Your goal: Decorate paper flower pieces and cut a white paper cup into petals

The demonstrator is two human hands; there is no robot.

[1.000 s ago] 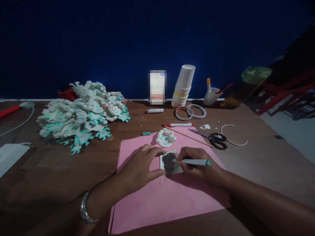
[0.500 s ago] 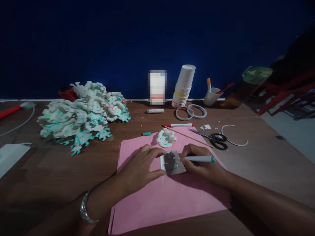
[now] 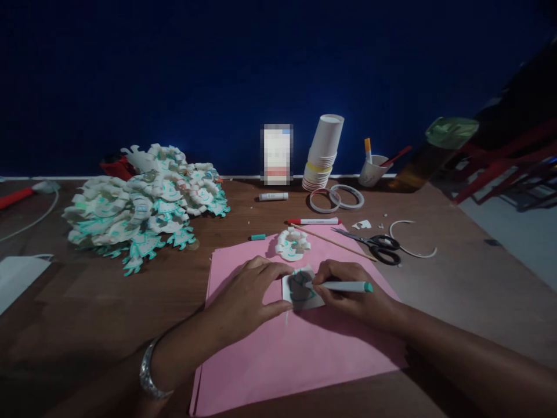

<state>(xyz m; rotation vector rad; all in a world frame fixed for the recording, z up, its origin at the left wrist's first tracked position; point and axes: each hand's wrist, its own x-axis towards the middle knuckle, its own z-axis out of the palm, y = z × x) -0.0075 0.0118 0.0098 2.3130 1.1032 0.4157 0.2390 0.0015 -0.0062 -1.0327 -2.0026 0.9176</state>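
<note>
A small white paper piece with green drawn lines lies on pink paper sheets. My left hand rests flat, thumb and index finger spread, their tips touching the left edge of the piece. Pinched in my right hand is a white marker pen with a green end, its tip side down at the drawing. The fingers partly hide that tip. Just above the piece sits a white paper face with curled edges. A green pen cap lies by the sheets' far edge.
Left stands a pile of paper figures. Beyond the sheets are scissors, a thin stick, a red-and-white marker, tape rings, stacked paper cups and a cup holding pens. A bottle stands right.
My right hand shifted slightly right with the marker pen, off the drawing's middle, then came back left onto it. My left hand has stayed on the paper piece.
</note>
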